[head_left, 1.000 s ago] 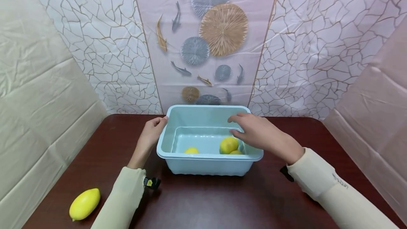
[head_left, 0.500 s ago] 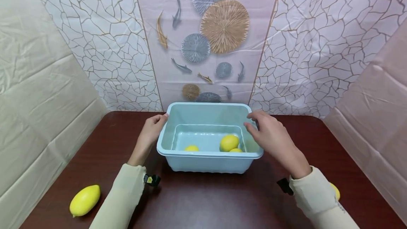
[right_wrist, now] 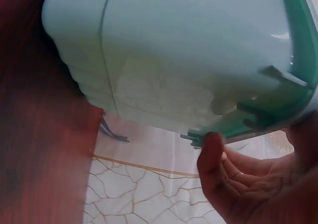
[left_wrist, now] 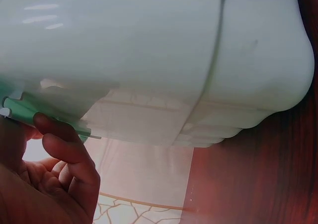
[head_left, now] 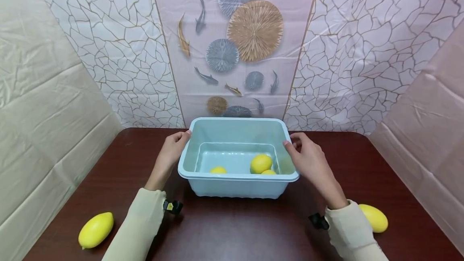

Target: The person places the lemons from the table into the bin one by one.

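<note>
A light blue plastic basin (head_left: 239,177) stands upright on the table with three lemons visible inside. One lemon (head_left: 261,163) lies at the right end against another lemon (head_left: 269,172). The third lemon (head_left: 218,170) is left of them, mostly hidden by the front wall. My left hand (head_left: 169,153) grips the basin's left rim, thumb on top. In the left wrist view its fingers (left_wrist: 74,157) curl under the rim beside the basin's outer wall (left_wrist: 124,45). My right hand (head_left: 312,160) holds the right rim likewise; in the right wrist view its fingers (right_wrist: 211,159) bend up beneath the lip.
On the dark red table (head_left: 235,228), a lemon (head_left: 96,230) lies at the front left. Another lemon (head_left: 374,218) lies at the right, partly behind the right sleeve (head_left: 349,228). A patterned curtain (head_left: 232,51) hangs close behind the basin.
My right hand has moved from over the basin's inside out to its right rim and taken hold. The right-hand lemon on the table has come into view. My left hand keeps its grip.
</note>
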`<state>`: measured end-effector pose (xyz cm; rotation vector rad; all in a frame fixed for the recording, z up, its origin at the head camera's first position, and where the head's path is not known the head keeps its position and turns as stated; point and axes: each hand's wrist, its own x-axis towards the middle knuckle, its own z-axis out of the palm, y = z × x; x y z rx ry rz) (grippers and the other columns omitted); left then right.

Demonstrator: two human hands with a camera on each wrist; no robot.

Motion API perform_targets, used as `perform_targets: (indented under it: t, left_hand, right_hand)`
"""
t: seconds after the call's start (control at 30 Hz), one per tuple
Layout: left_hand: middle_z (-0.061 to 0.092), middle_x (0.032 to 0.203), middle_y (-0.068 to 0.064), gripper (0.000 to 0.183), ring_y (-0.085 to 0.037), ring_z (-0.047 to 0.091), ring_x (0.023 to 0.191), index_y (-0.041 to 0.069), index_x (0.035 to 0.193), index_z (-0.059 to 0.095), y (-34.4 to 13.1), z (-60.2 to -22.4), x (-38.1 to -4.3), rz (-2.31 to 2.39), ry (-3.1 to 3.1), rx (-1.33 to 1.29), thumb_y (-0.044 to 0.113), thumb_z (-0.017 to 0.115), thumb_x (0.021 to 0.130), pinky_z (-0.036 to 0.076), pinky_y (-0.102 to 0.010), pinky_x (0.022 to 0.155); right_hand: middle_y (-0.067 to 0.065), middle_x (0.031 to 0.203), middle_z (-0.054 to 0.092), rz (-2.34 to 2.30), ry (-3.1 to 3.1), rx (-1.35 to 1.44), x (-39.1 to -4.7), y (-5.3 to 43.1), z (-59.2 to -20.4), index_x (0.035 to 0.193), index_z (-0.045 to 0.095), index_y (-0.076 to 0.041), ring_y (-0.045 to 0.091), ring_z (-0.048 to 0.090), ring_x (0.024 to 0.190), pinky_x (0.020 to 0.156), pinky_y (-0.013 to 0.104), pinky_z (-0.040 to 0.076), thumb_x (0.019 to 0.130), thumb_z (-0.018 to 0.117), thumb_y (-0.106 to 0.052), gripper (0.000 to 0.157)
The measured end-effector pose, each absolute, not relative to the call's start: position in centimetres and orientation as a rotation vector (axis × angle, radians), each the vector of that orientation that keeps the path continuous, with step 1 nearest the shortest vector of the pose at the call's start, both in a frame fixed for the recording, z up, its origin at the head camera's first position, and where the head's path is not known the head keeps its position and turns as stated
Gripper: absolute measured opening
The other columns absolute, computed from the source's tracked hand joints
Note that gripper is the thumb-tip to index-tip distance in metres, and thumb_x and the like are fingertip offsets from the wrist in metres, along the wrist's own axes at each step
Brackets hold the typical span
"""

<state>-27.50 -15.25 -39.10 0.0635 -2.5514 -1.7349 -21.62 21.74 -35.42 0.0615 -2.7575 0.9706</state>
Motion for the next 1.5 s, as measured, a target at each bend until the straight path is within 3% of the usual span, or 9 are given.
perform_targets:
  t: [0.2, 0.37, 0.47, 0.63, 0.87, 1.07, 1.5]
  left_hand:
    - [0.066, 0.09, -0.012, 0.051, -0.019, 0.063, 0.073, 0.004, 0.11, 0.067, -15.3, -39.1, -27.4, -1.751, -2.552, 0.079, 0.051, 0.048, 0.101, 0.053, -0.029, 0.063]
    - [0.066, 0.09, -0.011, 0.051, -0.018, 0.062, 0.072, 0.004, 0.109, 0.067, -15.1, -39.2, -27.1, -1.773, -2.556, 0.102, 0.05, 0.048, 0.101, 0.052, -0.028, 0.063]
    - [0.066, 0.089, -0.011, 0.052, -0.018, 0.062, 0.073, 0.003, 0.109, 0.067, -15.1, -39.2, -27.1, -1.773, -2.552, 0.086, 0.05, 0.048, 0.101, 0.052, -0.029, 0.064]
    - [0.065, 0.088, -0.011, 0.052, -0.018, 0.062, 0.074, 0.002, 0.109, 0.066, -15.4, -39.2, -27.0, -1.767, -2.543, 0.073, 0.05, 0.048, 0.102, 0.052, -0.029, 0.064]
    - [0.065, 0.087, -0.011, 0.051, -0.017, 0.062, 0.071, 0.001, 0.108, 0.066, -15.4, -39.2, -27.2, -1.801, -2.526, 0.076, 0.049, 0.048, 0.102, 0.053, -0.028, 0.063]
    - [0.064, 0.087, -0.011, 0.053, -0.02, 0.062, 0.074, 0.003, 0.107, 0.065, -15.4, -38.5, -27.3, -1.78, -2.534, 0.07, 0.052, 0.046, 0.102, 0.053, -0.03, 0.064]
    - [0.067, 0.1, -0.012, 0.057, -0.023, 0.062, 0.087, 0.005, 0.112, 0.065, -16.4, -38.0, -27.6, -1.522, -2.761, 0.023, 0.058, 0.046, 0.099, 0.05, -0.032, 0.071]
  right_hand:
    - [0.017, 0.1, 0.063, 1.127, -2.773, 0.006, -22.2, 22.2, -35.7, 0.131, 0.054, 0.002, 0.028, 0.058, 0.088, 0.072, 0.035, 0.047, 0.103, 0.048, -0.039, 0.051]
    - [0.023, 0.122, 0.061, 1.438, -2.779, -0.082, -22.4, 22.4, -36.3, 0.137, 0.049, 0.003, 0.032, 0.06, 0.105, 0.082, 0.035, 0.051, 0.104, 0.046, -0.042, 0.056]
    - [0.024, 0.128, 0.059, 1.634, -2.729, -0.15, -22.5, 22.4, -36.7, 0.137, 0.048, 0.002, 0.03, 0.061, 0.106, 0.083, 0.033, 0.053, 0.104, 0.046, -0.044, 0.057]
    - [0.021, 0.123, 0.058, 1.821, -2.632, -0.208, -22.7, 22.1, -37.1, 0.133, 0.048, 0.002, 0.023, 0.061, 0.098, 0.077, 0.027, 0.054, 0.103, 0.049, -0.045, 0.056]
    - [0.018, 0.123, 0.055, 1.901, -2.609, -0.239, -23.2, 22.1, -37.2, 0.134, 0.049, 0.001, 0.021, 0.059, 0.099, 0.076, 0.024, 0.052, 0.103, 0.048, -0.042, 0.053]
    - [0.018, 0.129, 0.055, 1.984, -2.573, -0.253, -23.7, 22.2, -37.0, 0.138, 0.047, -0.001, 0.022, 0.06, 0.103, 0.079, 0.026, 0.053, 0.102, 0.048, -0.048, 0.059]
    - [0.008, 0.114, 0.062, 2.224, -2.392, -0.283, -23.5, 22.2, -38.9, 0.134, 0.049, -0.003, 0.014, 0.063, 0.096, 0.08, 0.028, 0.054, 0.101, 0.051, -0.048, 0.056]
